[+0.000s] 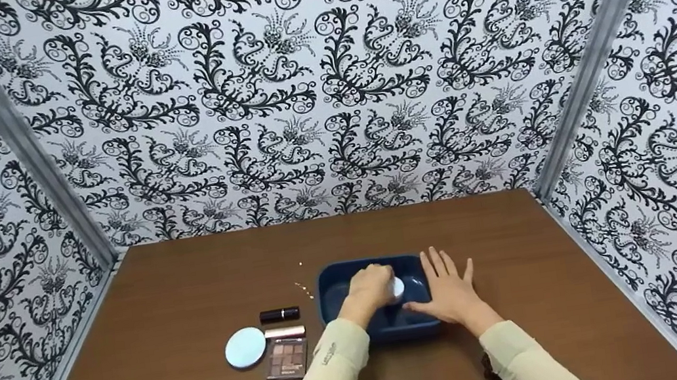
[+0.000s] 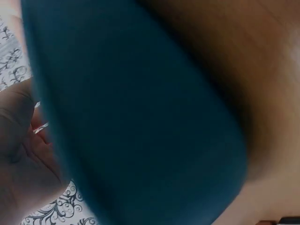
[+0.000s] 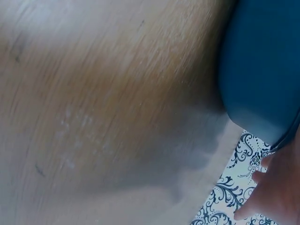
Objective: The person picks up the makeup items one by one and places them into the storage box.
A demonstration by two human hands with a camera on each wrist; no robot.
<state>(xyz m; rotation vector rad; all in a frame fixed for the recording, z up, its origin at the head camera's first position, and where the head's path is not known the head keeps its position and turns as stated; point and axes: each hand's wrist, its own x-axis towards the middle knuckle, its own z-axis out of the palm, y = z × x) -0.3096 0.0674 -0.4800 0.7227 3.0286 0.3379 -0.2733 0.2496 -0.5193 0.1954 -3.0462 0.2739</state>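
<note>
A dark blue plastic basin stands on the table. My left hand reaches inside it, fingers curled, and grips a white, round-ended object whose kind I cannot make out. Over the right rim, my right hand is spread with straight fingers, the thumb pointing into the basin. In the left wrist view the basin's outer wall covers most of the picture and hides the fingers of the left hand. The right wrist view shows the same basin's side and part of the right hand.
Left of the basin lie a pale round compact, a black lipstick tube, a pink tube and an eyeshadow palette. A thin chain-like trinket lies behind them. Patterned walls enclose the brown table.
</note>
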